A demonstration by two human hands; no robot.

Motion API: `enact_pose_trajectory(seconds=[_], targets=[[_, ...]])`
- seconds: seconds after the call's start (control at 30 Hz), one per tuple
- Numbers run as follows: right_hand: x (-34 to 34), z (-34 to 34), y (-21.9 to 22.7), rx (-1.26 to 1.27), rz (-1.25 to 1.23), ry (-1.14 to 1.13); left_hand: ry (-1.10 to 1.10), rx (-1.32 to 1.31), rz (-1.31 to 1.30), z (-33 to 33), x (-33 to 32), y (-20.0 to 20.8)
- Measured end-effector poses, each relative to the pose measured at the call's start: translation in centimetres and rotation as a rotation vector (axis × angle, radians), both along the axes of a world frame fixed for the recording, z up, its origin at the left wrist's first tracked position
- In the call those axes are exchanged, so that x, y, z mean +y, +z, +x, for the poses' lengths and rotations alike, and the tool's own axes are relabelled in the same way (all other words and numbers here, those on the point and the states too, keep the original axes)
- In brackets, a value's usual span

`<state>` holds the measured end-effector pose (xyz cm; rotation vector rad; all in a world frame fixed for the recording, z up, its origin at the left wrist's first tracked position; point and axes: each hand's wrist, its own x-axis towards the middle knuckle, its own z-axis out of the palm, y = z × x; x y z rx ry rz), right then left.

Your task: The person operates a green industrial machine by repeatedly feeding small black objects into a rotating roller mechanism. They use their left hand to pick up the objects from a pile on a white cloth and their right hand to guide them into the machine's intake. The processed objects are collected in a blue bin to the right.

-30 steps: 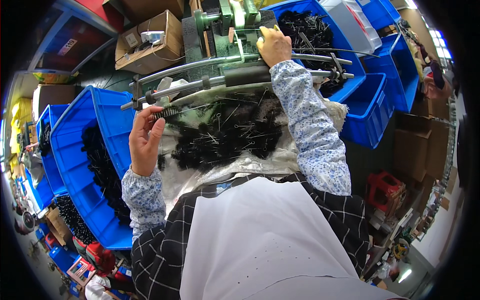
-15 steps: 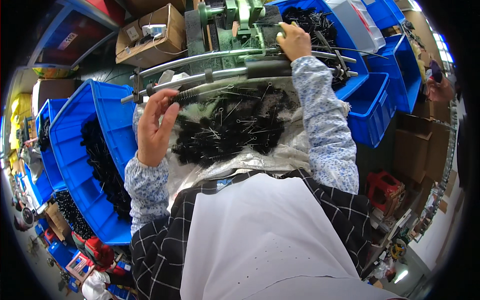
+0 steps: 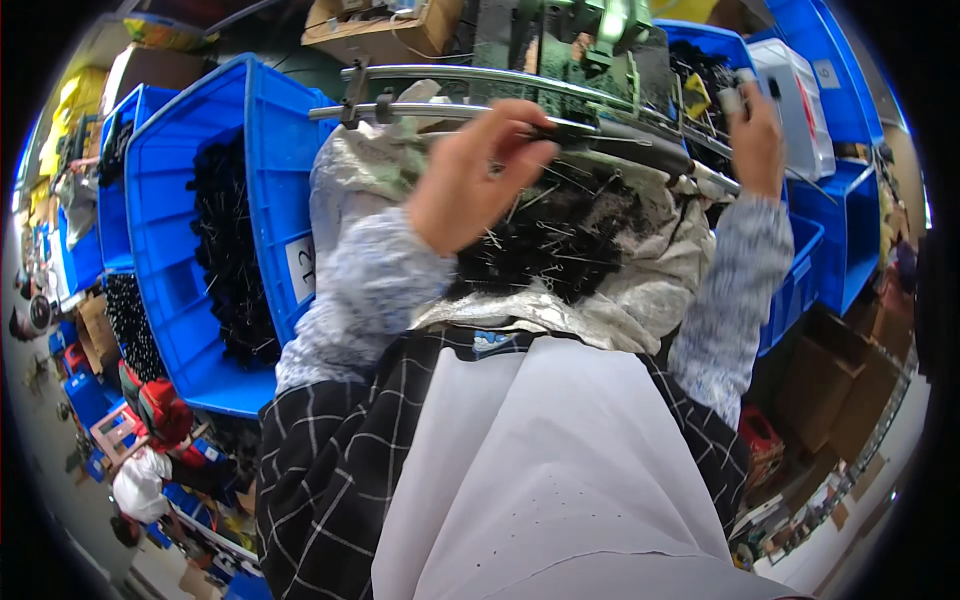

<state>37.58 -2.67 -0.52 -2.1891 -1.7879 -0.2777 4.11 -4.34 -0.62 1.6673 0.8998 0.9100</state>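
My left hand (image 3: 468,180) reaches up to the lower of two long metal rails (image 3: 430,110), its fingertips pinched on a row of small black parts (image 3: 545,132) strung along that rail. My right hand (image 3: 756,135) is raised at the rail's far right end, fingers curled on a small pale knob (image 3: 731,100). Below both hands a heap of black parts with thin metal pins (image 3: 575,235) lies on a crumpled silvery sheet (image 3: 650,300). My patterned sleeves and pale apron fill the lower part of the view.
A big blue bin (image 3: 265,150) holding more black parts stands at my left, with further blue bins beyond it. A green machine (image 3: 612,22) and a cardboard box (image 3: 375,28) sit behind the rails. Blue bins (image 3: 835,200) and a clear plastic box (image 3: 800,95) stand at the right.
My left hand has slid rightward along the rail from its left end to its middle. My right hand has moved right, away from the machine. The view has come closer.
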Motion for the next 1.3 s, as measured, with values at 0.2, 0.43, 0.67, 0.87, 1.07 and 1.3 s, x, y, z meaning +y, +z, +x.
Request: enact_pose_trajectory(seconds=[0.2,0.43,0.67,0.87,1.07,1.3], targets=[[-6.1,-12.5,1.3,0.617,-0.339,0.422,0.005,-0.107,0.103,2.1,-1.0,-1.8],[-6.6,-17.0,0.6,0.173,-0.153,0.672,-0.09,0.057,-0.119,0.2,-2.2,-1.6],[-2.1,-11.7,-2.9,0.073,0.109,0.378,-0.064,0.435,-0.1,-7.1,-1.5,-3.6],[3.4,-4.1,-7.1,-0.14,0.051,0.06,-0.141,1.134,-0.112,-14.7,-5.0,-8.1],[4.5,-3.5,-8.2,-0.089,0.033,0.071,-0.182,1.025,-0.272,-16.9,-6.3,-11.7],[4.7,-3.2,-8.7,-0.04,0.048,0.085,-0.133,0.908,-0.284,-16.3,-7.4,-10.4]])
